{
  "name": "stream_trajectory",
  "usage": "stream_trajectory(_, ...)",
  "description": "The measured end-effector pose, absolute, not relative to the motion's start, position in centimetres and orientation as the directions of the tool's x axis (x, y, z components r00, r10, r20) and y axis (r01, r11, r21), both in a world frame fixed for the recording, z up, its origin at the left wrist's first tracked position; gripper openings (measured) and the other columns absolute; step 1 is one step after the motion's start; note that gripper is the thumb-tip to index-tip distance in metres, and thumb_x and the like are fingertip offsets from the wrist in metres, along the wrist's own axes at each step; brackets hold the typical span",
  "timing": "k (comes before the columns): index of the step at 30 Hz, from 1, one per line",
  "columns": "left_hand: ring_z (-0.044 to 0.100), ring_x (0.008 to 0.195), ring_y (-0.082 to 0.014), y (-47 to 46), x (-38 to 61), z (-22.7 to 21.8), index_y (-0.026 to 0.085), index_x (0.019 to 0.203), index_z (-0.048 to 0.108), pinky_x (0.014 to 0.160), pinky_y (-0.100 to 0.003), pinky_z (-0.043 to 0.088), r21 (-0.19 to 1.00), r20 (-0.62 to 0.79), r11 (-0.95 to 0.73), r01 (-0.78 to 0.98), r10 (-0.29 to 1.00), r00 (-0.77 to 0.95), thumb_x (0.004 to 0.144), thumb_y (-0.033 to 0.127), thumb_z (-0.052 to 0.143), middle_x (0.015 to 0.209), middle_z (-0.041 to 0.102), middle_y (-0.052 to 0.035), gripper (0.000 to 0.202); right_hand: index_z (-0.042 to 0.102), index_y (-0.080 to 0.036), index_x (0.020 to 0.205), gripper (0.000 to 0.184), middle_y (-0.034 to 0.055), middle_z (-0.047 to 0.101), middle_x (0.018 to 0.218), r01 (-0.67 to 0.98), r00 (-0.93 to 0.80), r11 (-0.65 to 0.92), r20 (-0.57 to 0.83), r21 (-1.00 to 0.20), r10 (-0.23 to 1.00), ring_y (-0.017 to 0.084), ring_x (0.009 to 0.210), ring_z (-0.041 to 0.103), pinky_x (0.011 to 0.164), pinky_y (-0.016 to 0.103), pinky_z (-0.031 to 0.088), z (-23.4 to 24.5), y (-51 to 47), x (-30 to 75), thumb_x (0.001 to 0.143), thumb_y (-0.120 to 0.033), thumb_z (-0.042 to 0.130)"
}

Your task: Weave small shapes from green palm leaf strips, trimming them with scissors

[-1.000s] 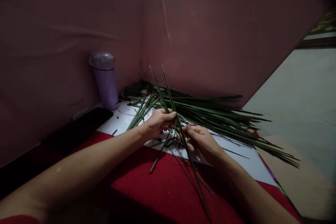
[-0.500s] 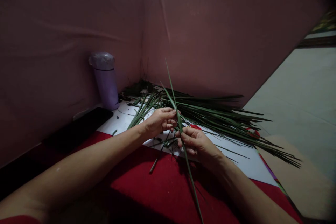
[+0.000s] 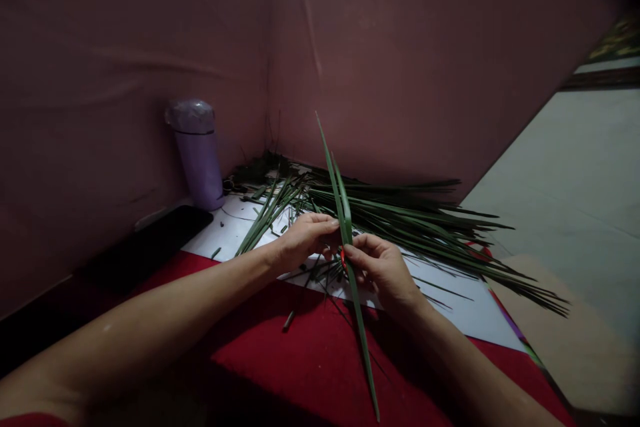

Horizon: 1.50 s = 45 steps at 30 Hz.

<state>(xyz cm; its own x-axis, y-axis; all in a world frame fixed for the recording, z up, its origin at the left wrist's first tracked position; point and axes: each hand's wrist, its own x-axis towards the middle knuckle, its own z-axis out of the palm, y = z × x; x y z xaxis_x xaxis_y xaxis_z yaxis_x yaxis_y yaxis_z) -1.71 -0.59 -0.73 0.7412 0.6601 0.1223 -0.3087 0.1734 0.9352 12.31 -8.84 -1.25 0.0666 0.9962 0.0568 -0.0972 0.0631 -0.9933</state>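
Observation:
Long green leaf blades [image 3: 361, 327] run upright between my two hands, over the near edge of the white sheet. My left hand [image 3: 313, 235] pinches them from the left at mid-length. Just below and to the right, my right hand [image 3: 383, 265] pinches the same blades between thumb and fingers. Above the grip two pointed tips spread apart; one long end hangs down over the red cloth. A small red thing [image 3: 343, 257] shows between the hands, partly hidden, and I cannot make out what it is. Behind lies a large pile of similar leaves [image 3: 415, 213].
A purple tumbler [image 3: 200, 167] with a plastic-wrapped top stands at the back left by the wall. In front of it lies a flat black object [image 3: 165, 233]. Cut leaf pieces [image 3: 260, 220] lie on the white sheet [image 3: 495, 320], above the red cloth [image 3: 280, 360].
My right hand has shifted slightly up and right, nearer my left. The blades have turned to show broader faces, with the lower end swung left. The red thing now shows between my hands.

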Motion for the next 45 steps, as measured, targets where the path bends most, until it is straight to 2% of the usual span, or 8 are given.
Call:
stream_trajectory(7,0.049,0.048,-0.0087,-0.84,-1.74,-0.39,0.012,0.068,0.055,0.046,-0.022,0.039,0.934,0.13,0.162,-0.319,0.677,0.724,0.07,0.028,0.061,0.059,0.054,-0.0009,0.017,0.055,-0.016,0.067,0.026,-0.004,0.053,0.053,-0.049,0.096,0.052,0.047,-0.997,0.994,0.005,0.041,0.039,0.038,0.018,0.028,-1.21,-8.76,12.35,0.066,-0.037,0.071)
stream_trajectory(13,0.048,0.049,-0.0079,-1.0,-1.88,-0.39,0.012,0.067,0.055,0.046,-0.021,0.038,0.955,0.12,0.114,-0.274,0.695,0.709,0.068,0.03,0.065,0.057,0.054,-0.0002,0.02,0.057,-0.017,0.07,0.023,-0.0026,0.054,0.058,-0.046,0.067,0.079,0.075,-0.996,0.995,0.007,0.047,0.044,0.043,0.019,0.032,-1.27,-8.9,12.32,0.068,-0.036,0.07)
stream_trajectory(25,0.047,0.049,-0.0069,-0.7,-1.71,-0.73,0.012,0.067,0.054,0.046,-0.021,0.038,0.951,0.148,0.092,-0.294,0.7,0.698,0.071,0.031,0.063,0.059,0.053,0.0004,0.021,0.058,-0.016,0.07,0.023,-0.0042,0.047,0.055,-0.043,0.091,0.095,0.091,-0.995,0.992,0.005,0.042,0.033,0.037,0.017,0.025,-0.92,-9.04,11.94,0.071,-0.038,0.065)
stream_trajectory(36,0.049,0.049,-0.0073,-0.77,-1.8,-0.43,0.012,0.067,0.055,0.046,-0.021,0.039,0.953,0.147,0.085,-0.291,0.711,0.688,0.071,0.028,0.06,0.06,0.054,-0.0001,0.018,0.059,-0.018,0.073,0.023,-0.0012,0.054,0.06,0.1,0.14,0.164,0.177,-0.981,0.974,0.008,0.046,0.041,0.038,0.02,0.03,-1.06,-9.04,11.95,0.071,-0.04,0.064)
stream_trajectory(42,0.048,0.049,-0.0074,-0.91,-1.69,-0.54,0.013,0.066,0.055,0.044,-0.02,0.038,0.967,0.047,0.136,-0.217,0.738,0.673,0.068,0.029,0.064,0.06,0.053,0.0002,0.019,0.057,-0.018,0.074,0.025,-0.0038,0.05,0.054,-0.038,0.089,0.057,0.053,-0.998,0.995,0.006,0.04,0.036,0.037,0.019,0.028,-1.48,-8.65,12.07,0.07,-0.04,0.066)
stream_trajectory(45,0.046,0.046,-0.0068,-0.85,-1.55,-0.9,0.012,0.066,0.056,0.042,-0.02,0.036,0.969,0.022,0.149,-0.197,0.741,0.671,0.068,0.031,0.064,0.057,0.052,0.0006,0.021,0.057,-0.017,0.073,0.026,-0.0042,0.05,0.052,-0.075,0.069,0.041,0.036,-0.996,0.997,0.005,0.038,0.035,0.036,0.019,0.027,-1.61,-8.53,12.08,0.068,-0.041,0.067)
